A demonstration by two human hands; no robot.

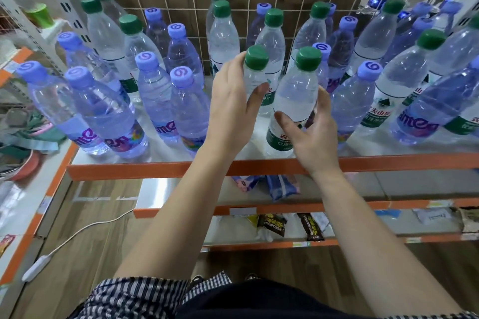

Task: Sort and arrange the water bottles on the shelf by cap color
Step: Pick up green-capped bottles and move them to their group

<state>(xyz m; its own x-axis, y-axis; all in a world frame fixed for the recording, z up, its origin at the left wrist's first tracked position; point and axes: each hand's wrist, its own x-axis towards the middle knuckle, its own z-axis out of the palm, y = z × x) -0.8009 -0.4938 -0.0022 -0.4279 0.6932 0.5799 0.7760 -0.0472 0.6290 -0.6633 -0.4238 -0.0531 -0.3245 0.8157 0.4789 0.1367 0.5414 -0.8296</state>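
**Head view, wide-angle lens.** Bright, even light falls from overhead. My left hand and right hand throw only faint, soft shadows on the white shelf. Small highlights glint on the purple-capped bottles, and a pale sheen lies on the lower shelf. Focus is best at centre, on the rear green-capped bottle and the front green-capped bottle that I grip. Barrel distortion bows the orange shelf edge and tilts the outermost bottles outward. The top corners are soft and washed out, and my right fingertips are slightly blurred.
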